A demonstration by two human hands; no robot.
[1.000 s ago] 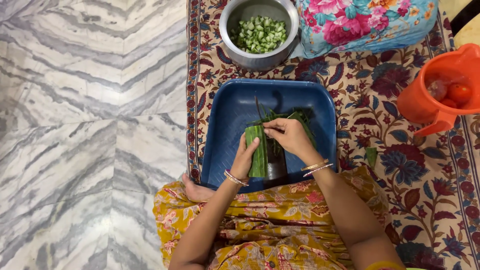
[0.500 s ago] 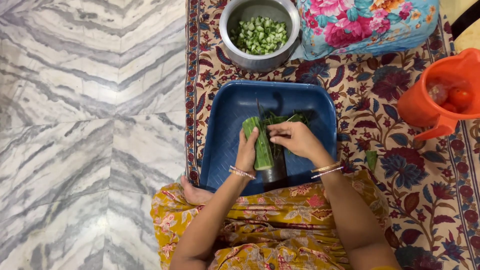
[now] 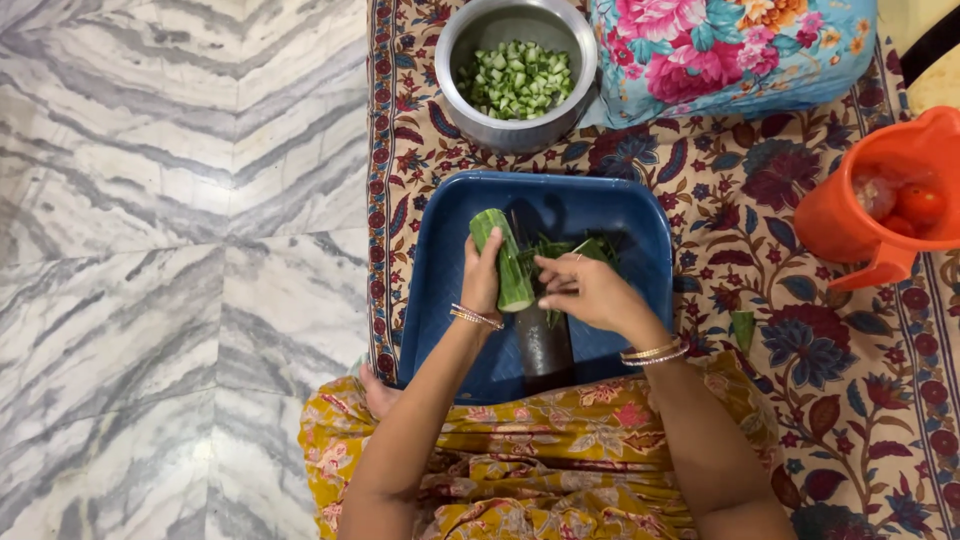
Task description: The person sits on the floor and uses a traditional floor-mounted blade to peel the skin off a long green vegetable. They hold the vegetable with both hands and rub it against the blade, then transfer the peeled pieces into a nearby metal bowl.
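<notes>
Raised since before, left hand [image 3: 483, 275] grips cucumber [image 3: 503, 258] (over blue tray [image 3: 450, 250]).

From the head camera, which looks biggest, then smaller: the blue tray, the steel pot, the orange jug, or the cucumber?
1. blue tray
2. steel pot and orange jug: look alike, and the jug is cut off
3. cucumber, held in the left hand

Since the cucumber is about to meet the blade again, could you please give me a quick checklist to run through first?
1. Left hand grips the cucumber firmly: ok.
2. Right hand fingers away from the upright blade: cannot tell, they are close.
3. Blue tray under the cutter to catch peels: ok.
4. Steel pot of cucumber pieces apart from the tray: ok.
5. Orange jug of tomatoes away from the hands: ok.
</notes>
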